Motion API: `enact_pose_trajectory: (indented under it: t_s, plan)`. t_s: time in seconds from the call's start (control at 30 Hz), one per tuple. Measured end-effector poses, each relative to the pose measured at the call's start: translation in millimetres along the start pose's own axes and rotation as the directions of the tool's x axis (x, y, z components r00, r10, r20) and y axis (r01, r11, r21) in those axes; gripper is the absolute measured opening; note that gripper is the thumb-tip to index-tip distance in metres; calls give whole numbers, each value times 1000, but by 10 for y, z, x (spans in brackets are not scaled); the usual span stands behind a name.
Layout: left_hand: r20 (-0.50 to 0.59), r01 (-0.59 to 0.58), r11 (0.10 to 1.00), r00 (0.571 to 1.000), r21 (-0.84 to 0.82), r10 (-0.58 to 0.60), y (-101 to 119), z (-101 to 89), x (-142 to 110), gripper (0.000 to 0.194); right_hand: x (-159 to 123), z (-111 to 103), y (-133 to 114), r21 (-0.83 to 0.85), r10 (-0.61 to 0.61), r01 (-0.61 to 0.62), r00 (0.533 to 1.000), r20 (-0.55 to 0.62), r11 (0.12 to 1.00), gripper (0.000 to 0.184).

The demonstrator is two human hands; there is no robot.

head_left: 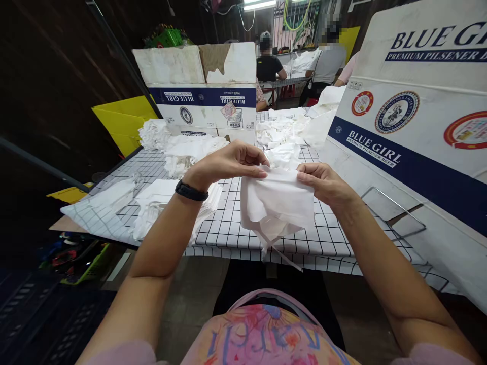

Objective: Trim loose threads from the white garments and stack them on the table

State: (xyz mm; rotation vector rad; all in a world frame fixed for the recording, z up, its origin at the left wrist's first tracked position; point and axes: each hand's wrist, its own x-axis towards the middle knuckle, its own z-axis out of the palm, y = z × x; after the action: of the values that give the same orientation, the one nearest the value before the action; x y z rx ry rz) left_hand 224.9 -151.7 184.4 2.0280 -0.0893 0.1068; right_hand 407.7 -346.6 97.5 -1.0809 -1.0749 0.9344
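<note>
A piece of white fabric (279, 197) hangs between my two hands above the near edge of the table, with a thin strip dangling from its lower side. My left hand (243, 159) pinches its upper left edge between thumb and fingers; a black band sits on that wrist. At the upper right corner, my right hand (321, 181) is closed on the same fabric. Left of it, stacked white cloth pieces (155, 203) lie on the table, partly hidden behind my left forearm. More white cloth (283, 154) is heaped just beyond my hands.
A checked cloth covers the table (327, 233). At the back left stands an open cardboard carton (205, 114); a larger carton (411, 126) leans in close on the right, near a metal wire frame (403, 213). People (268, 66) sit at another table behind.
</note>
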Motion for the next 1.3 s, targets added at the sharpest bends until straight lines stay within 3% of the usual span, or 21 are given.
enact_pose_trajectory:
  t_s: [0.1,0.27,0.4,0.53,0.8,0.87,0.97,1.1,1.2,1.3]
  plan:
    - [-49,8,1000,999,26,-6,-45,-103,-69,28,-82,-159,10,-109,75,-74,997,0,991,34]
    - [-226,-27,996,973,80,45,-86,-333,-194,32,-295,-461,10,-328,250,-229,968,22,916,43]
    - [-294,-32,987,952,157,78,-149,-513,-288,36,-438,-650,-72,-470,290,-271,956,-32,840,46]
    - [-316,-10,962,943,273,100,-194,-605,-343,39,-504,-777,-199,-619,238,-217,970,-51,755,44]
    - [-230,61,848,971,526,73,-171,-629,-427,28,-550,-911,-515,-853,-65,-30,995,-74,521,37]
    - [-208,60,820,975,570,73,-171,-609,-434,26,-556,-870,-603,-832,-63,-10,997,-55,555,33]
    - [-218,74,798,973,598,73,-178,-573,-442,25,-545,-815,-676,-712,-55,-11,996,-69,702,26]
    - [-147,73,807,989,586,17,-197,-550,-477,25,-518,-858,-685,-583,-148,-21,959,-241,812,24]
    - [-121,65,826,993,559,4,-232,-550,-508,23,-509,-896,-698,-619,-184,-113,900,-394,777,20]
    - [-188,53,868,981,494,47,-284,-549,-516,21,-503,-856,-716,-702,-190,-172,894,-407,691,22]
